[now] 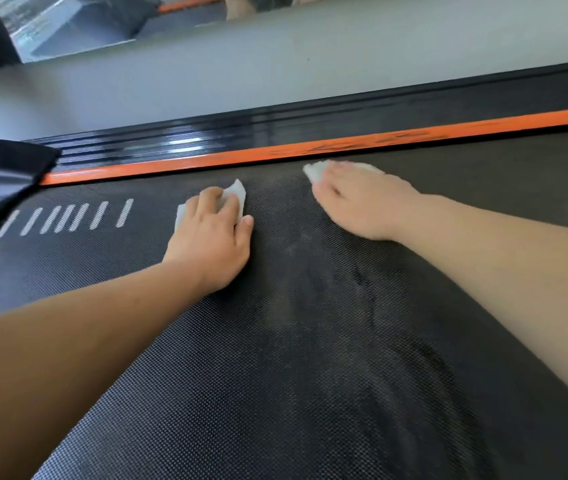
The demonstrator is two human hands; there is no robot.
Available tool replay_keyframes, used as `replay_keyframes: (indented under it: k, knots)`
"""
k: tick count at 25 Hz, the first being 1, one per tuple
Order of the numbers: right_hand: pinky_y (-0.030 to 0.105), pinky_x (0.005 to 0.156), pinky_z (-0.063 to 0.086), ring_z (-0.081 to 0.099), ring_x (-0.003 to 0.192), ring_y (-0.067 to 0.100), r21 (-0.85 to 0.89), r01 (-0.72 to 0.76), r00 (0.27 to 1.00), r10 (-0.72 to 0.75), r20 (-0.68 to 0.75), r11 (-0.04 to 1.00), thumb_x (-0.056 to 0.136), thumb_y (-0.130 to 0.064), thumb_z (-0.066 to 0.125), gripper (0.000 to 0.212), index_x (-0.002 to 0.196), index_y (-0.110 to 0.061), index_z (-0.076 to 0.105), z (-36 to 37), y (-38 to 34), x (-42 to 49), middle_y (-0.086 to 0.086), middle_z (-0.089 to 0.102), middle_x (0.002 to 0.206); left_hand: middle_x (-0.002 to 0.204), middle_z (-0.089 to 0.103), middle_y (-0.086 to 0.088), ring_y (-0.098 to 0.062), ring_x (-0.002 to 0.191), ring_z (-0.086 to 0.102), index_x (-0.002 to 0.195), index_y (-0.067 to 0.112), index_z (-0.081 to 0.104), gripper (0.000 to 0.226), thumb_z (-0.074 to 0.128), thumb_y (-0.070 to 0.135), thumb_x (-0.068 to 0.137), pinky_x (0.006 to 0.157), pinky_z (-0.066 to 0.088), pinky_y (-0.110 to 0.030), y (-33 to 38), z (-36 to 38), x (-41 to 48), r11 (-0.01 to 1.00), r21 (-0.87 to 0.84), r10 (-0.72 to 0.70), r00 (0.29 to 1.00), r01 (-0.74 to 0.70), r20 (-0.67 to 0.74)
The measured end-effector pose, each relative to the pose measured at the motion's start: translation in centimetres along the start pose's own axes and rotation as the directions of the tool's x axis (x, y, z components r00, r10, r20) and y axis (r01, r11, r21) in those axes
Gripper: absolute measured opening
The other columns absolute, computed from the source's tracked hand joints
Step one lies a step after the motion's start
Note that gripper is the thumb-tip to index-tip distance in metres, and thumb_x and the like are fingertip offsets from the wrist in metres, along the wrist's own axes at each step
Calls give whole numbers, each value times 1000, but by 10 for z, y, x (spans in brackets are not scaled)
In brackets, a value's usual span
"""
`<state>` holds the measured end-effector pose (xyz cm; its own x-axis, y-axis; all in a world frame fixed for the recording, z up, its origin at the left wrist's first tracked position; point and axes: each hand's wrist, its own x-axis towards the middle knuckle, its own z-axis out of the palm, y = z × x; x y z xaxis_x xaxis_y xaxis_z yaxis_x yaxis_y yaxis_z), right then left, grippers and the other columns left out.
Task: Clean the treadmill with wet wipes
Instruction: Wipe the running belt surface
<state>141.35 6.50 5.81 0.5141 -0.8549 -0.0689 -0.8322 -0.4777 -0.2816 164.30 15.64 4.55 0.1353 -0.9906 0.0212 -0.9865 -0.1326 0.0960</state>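
Wiping the belt [275, 341] along its far side, two wipes at once.

To do this well:
- Keep each wipe flat under palm and fingers, never bunched.
- Press evenly to lift dust out of the weave.
- Draw long, overlapping strokes along the belt instead of short scrubs.
- Run right up to the orange strip [206, 161], leaving no unwiped line beside it.
- Refold or swap at the first sign of greying.
- Avoid leaning so hard as to drag the belt round.

Judging by the dull, streaky patches between the arms and nearer the camera, plenty of belt left to cover.

Presses the left wipe [237, 195] down with the left hand [210, 233], a little right of the white stripes [68, 218]. Holds the fingers close together and slightly bent over the cloth, with the thumb lying apart on bare belt to the right. No pinch to be seen. Leaves one corner poking up past the fingertips and an edge showing on the left.

Covers the right wipe [313, 171] with the right hand [358, 202], just beside the orange strip and apart from the left hand. Lays the fingers forward and flat on the cloth, not curled round it. Blurred there, so cannot tell the exact spread. Shows only the wipe's far edge beyond the fingertips.
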Motion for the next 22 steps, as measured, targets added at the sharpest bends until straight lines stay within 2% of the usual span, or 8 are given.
replay_keyframes:
  k: [2,5,8,11,15,19,21,22]
  knots:
    - [46,117,34,31,150,14,24,105,994,-105,-19,994,98,-64,14,73,158,-25,31,0,-13,-14,-7,34,163,155,29,-9,-35,141,25,141,17,47,50,30,47,105,118,26,-47,-7,-3,-2,997,62,40,998,-37,-51]
    - [46,107,41,33,149,17,-8,75,996,-74,42,997,96,-70,11,78,150,-22,41,4,-26,-23,-6,39,158,152,34,-4,-32,139,28,139,19,50,52,30,51,104,113,32,-46,-14,-7,1,997,47,64,998,-63,-18]
    - [50,124,19,4,158,15,-96,98,984,-82,157,991,98,-69,8,75,162,-31,19,12,-26,-22,-5,7,172,163,25,-1,-26,151,16,147,21,39,63,21,59,100,122,22,-45,-17,1,4,995,-50,96,988,-90,124]
    - [48,125,7,-5,158,19,-120,-5,992,20,128,993,99,-69,6,74,164,-33,9,17,-30,-14,-1,-5,172,170,2,-5,-25,157,-4,157,22,16,72,14,64,98,126,2,-46,-16,7,7,995,-16,98,973,-96,208]
    - [50,125,6,-4,158,29,-107,-247,963,256,80,963,99,-69,4,80,164,-22,7,20,-32,-11,11,-5,171,170,-3,6,-18,157,-6,160,32,8,69,4,62,98,125,1,-52,-13,-5,0,992,19,111,956,-121,273]
    - [46,127,5,-2,158,29,-111,-337,938,343,45,935,103,-58,9,76,164,-12,6,20,-13,-20,13,-4,171,170,-9,7,-14,156,-13,163,27,-2,70,5,59,100,127,2,-47,14,-11,-63,886,-32,449,838,-462,309]
    - [46,127,7,-1,158,27,-110,-277,958,283,48,955,104,-54,13,74,163,-9,9,18,-8,-29,11,0,171,169,-15,8,-12,154,-19,162,27,-8,69,8,58,102,127,-7,-40,25,-7,-100,779,-31,595,722,-627,354]
    - [47,126,11,2,158,25,-80,-192,979,197,59,978,105,-51,15,71,162,-9,15,14,-9,-36,9,5,172,168,-17,10,-10,154,-21,161,29,-11,68,8,59,102,126,-9,-39,24,-6,-107,769,-36,606,710,-638,360]
